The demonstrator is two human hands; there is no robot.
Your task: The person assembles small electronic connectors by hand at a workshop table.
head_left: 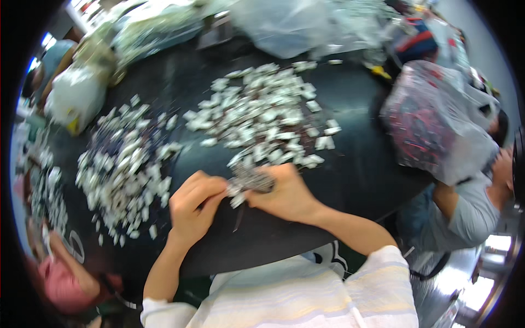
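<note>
In front of me, my right hand point(287, 195) is closed round a small bundle of thin greyish wires with white tips point(250, 179). My left hand point(196, 205) meets it from the left, its thumb and finger pinched at the bundle's white ends; what exactly lies between them is too small to make out. A thin dark strand point(239, 218) hangs below the bundle. Just beyond my hands spreads a pile of small white pieces with dark leads point(262, 109). A second pile of white pieces point(123, 169), mixed with dark leads, lies to the left.
The black table point(355, 142) curves round in front of me. Clear plastic bags point(279, 24) line its far side. A bag of red and dark wires point(424, 117) stands at right beside a person in grey point(465, 216). Another person in pink point(68, 281) sits at left.
</note>
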